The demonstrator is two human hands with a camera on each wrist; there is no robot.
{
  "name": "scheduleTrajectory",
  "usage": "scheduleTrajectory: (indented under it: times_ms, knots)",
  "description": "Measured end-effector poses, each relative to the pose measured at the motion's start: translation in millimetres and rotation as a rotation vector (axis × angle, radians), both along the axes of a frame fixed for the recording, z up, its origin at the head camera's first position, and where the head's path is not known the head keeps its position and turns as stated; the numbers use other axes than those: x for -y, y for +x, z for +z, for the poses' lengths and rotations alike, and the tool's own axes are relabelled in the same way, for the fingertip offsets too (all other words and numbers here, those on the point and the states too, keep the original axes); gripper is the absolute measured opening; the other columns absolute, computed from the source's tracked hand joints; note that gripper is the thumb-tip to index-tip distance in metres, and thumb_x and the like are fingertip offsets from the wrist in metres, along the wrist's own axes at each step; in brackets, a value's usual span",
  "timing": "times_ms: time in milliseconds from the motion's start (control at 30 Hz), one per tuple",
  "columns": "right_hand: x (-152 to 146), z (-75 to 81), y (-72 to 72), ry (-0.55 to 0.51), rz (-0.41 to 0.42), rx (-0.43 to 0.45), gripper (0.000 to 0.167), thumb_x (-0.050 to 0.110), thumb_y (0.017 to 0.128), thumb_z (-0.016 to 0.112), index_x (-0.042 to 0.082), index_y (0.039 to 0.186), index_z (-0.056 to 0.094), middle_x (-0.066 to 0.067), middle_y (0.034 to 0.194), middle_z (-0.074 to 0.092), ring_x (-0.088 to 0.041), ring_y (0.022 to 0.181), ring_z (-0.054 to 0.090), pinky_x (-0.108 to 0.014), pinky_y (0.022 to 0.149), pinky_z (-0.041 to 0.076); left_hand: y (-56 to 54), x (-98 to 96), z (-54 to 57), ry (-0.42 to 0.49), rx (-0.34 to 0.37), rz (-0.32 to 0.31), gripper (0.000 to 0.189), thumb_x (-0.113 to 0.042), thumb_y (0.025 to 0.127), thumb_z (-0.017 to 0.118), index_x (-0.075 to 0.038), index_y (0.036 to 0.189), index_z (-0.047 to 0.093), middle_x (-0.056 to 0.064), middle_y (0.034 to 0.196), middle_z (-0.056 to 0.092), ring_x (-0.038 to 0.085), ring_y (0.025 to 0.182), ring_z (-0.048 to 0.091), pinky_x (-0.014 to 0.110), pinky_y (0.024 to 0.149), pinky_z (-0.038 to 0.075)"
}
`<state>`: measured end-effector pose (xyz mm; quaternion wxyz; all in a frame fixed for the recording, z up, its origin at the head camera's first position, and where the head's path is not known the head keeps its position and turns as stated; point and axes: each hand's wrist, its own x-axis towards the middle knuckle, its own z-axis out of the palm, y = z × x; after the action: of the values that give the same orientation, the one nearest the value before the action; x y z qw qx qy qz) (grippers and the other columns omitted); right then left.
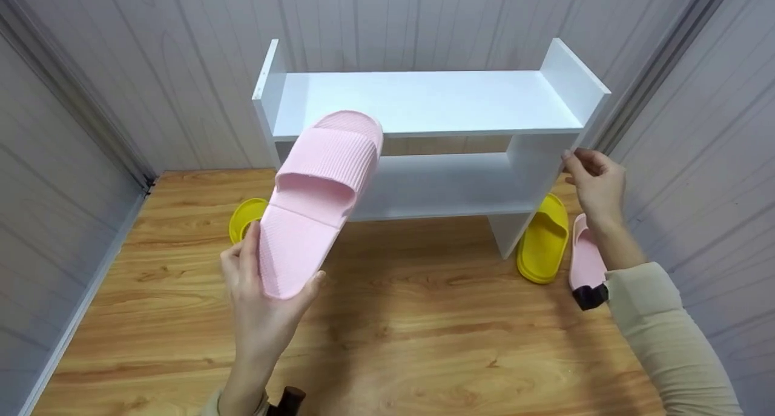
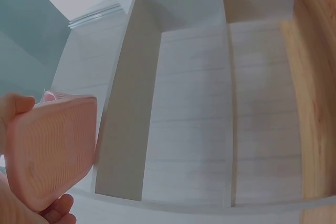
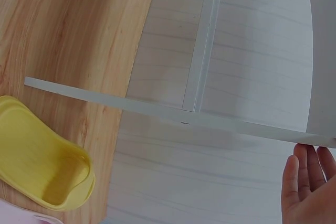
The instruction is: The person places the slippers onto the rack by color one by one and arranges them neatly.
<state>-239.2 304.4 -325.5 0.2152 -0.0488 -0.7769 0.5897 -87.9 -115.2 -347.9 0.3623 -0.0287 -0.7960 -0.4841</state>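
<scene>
The step in hand looked to be bringing a pink slipper [image 1: 318, 201] up to the white rack [image 1: 436, 189], with the setting down not yet done. The left hand [image 1: 263, 307] had the slipper by its heel end, fingers clamped along one side and the thumb along the other, so that it tilted in the air above the floor [image 1: 412, 331], footbed facing the wearer of the head camera and toe away. In the head view its toe overlapped the left part of the top shelf [image 1: 436, 101]; the left wrist view put it close by a board's edge, though whether they touched could not be told. The right hand [image 1: 599, 183] was at the rack's right panel [image 1: 572, 80], its fingers bent and near together, thumb apart, tips by the front edge; how hard they pressed, if at all, did not show. The next move seemed to call for levelling the slipper and clearing the shelf's front edge before the grip loosened. Its likely mate [image 1: 586, 258] lay on the floor to the right, beside a yellow slipper [image 1: 542, 246].
</scene>
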Motion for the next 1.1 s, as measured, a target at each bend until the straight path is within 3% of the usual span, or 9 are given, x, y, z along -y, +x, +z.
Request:
scheduleTrajectory:
  times_ms: [233,433,567,933,1100]
  knots:
    - [0.1,-0.3,0.4,0.008,0.001,-0.001,0.042,0.033,0.082,0.06,0.001,0.11,0.058,-0.008,0.099,0.057,-0.02,0.088,0.055,-0.016,0.071,0.046,-9.1,-6.0,8.3,-0.056,-0.008,0.043,0.093,-0.018,0.055,0.082,0.004,0.132,0.034,0.019,0.108,0.037,0.025,0.097,0.04,0.039,0.08,0.036]
    - [0.1,0.8,0.2,-0.009,-0.001,-0.012,0.042,0.031,0.081,0.061,0.0,0.11,0.058,-0.007,0.096,0.057,-0.017,0.086,0.055,-0.016,0.07,0.046,-15.5,-8.7,21.2,-0.23,-0.104,0.137,0.086,-0.033,0.061,0.075,0.007,0.128,0.039,0.022,0.115,0.047,0.032,0.101,0.045,0.045,0.083,0.036]
    - [0.2,1.4,0.1,-0.014,0.001,-0.025,0.04,0.029,0.081,0.062,-0.001,0.108,0.058,-0.007,0.093,0.058,-0.017,0.084,0.056,-0.016,0.068,0.046,-20.6,-11.5,30.2,-0.282,-0.165,0.166,0.084,-0.038,0.062,0.073,0.008,0.125,0.042,0.02,0.117,0.049,0.032,0.106,0.045,0.045,0.087,0.034]
    - [-0.8,1.1,3.7,-0.024,0.016,-0.023,0.04,0.031,0.082,0.061,0.002,0.11,0.058,-0.009,0.099,0.056,-0.019,0.089,0.054,-0.016,0.071,0.046,-40.0,-23.5,46.1,-0.211,-0.202,0.194,0.083,-0.045,0.059,0.075,0.006,0.118,0.047,0.015,0.108,0.055,0.03,0.089,0.048,0.042,0.078,0.035]
    - [0.1,1.0,3.5,-0.001,0.005,-0.015,0.042,0.033,0.082,0.06,0.003,0.111,0.058,-0.009,0.101,0.056,-0.022,0.091,0.053,-0.016,0.072,0.046,-50.7,-29.0,49.6,-0.162,-0.155,0.211,0.083,-0.05,0.059,0.075,0.004,0.116,0.047,0.015,0.103,0.055,0.028,0.091,0.047,0.039,0.08,0.036]
